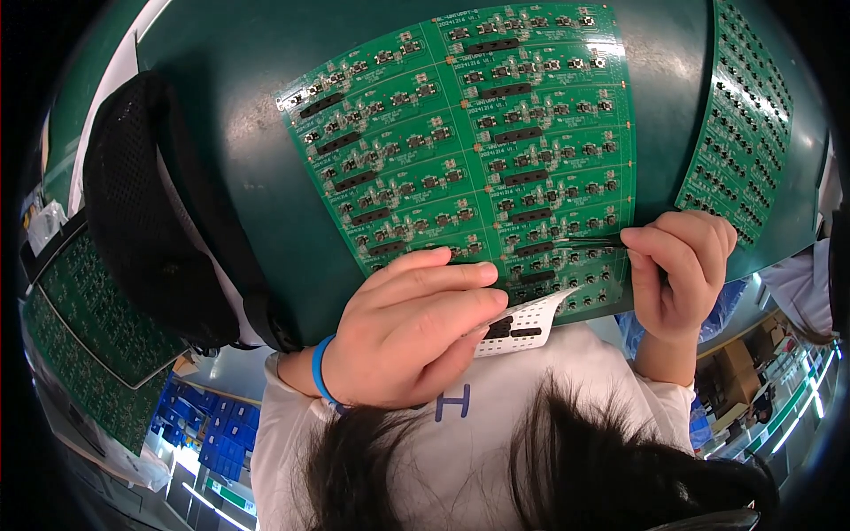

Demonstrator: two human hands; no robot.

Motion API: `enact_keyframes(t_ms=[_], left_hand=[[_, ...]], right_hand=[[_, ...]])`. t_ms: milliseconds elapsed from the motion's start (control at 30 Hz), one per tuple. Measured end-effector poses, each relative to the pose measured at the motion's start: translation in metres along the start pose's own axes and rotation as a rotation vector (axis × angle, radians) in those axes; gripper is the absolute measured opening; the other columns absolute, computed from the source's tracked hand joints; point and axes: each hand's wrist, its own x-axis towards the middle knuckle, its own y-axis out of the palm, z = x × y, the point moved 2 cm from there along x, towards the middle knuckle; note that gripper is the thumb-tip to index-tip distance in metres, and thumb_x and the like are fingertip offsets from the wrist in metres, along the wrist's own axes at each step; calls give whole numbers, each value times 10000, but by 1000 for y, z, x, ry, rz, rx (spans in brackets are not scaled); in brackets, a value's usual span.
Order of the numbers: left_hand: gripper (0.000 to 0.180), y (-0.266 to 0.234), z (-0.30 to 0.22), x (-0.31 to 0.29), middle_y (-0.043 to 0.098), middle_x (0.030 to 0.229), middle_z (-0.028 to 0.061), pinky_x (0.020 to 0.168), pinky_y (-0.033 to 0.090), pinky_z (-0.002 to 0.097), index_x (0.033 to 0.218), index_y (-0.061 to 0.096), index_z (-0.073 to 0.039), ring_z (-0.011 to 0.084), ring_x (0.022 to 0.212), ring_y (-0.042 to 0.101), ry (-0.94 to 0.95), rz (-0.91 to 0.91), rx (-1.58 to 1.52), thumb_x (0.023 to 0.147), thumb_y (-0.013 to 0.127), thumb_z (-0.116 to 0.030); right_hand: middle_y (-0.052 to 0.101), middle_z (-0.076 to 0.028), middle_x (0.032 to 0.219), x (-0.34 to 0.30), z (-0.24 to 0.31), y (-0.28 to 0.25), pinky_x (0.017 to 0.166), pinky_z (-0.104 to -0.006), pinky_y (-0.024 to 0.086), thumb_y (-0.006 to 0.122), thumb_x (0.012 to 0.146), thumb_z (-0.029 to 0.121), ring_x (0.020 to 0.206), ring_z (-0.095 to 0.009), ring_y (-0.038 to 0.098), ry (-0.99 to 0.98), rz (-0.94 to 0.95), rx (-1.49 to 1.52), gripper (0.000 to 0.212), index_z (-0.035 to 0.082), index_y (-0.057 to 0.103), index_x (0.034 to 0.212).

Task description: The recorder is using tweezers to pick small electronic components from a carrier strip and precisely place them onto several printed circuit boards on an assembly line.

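Head view: my right hand point(680, 265) pinches tweezers point(591, 242), left hand point(412, 327) a white sheet point(540, 315); slipping could skew black parts point(534, 250).

hands point(421, 323) point(682, 273): 2 | tweezers point(595, 242): 1 | wristband point(318, 366): 1 | white card point(538, 316): 1

Passage over bare tabletop point(671, 106) between central board point(469, 150) and right board point(748, 115); black mesh object point(133, 203) blocks left.

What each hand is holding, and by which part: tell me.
The right hand grips dark tweezers behind their tips; the left hand holds a white sheet bearing black pieces by its left edge.
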Motion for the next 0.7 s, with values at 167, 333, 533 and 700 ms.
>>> enact_keyframes(t_ms=[167,333,533,700], left_hand=[[340,-1,0,0,680,978,149,907,433,415,1032,586,-23,266,977,641,3,-3,5,707,683,1],[334,-2,-1,2,677,984,152,912,436,420,1034,587,-18,269,957,646,3,5,21,714,682,-13],[305,-2,2,3,679,968,146,897,450,414,998,609,-18,267,913,658,20,-22,41,700,679,-16],[299,-2,0,4,681,945,98,873,472,403,992,629,-38,242,910,658,0,-34,69,697,672,-17]], right_hand=[[578,-2,802,0,-2,2,701,-293,351,711,616,111,725,-183,542,-10,-4,6,207,149,679,818],[583,-2,799,0,-4,2,692,-293,350,708,626,121,717,-182,542,-38,-9,8,193,147,680,815],[578,4,796,-1,-4,3,688,-288,321,698,643,137,706,-176,535,-62,-6,-9,170,150,671,810],[573,8,791,1,-4,8,682,-286,308,690,653,130,682,-169,529,-76,-4,-19,156,152,650,802]])
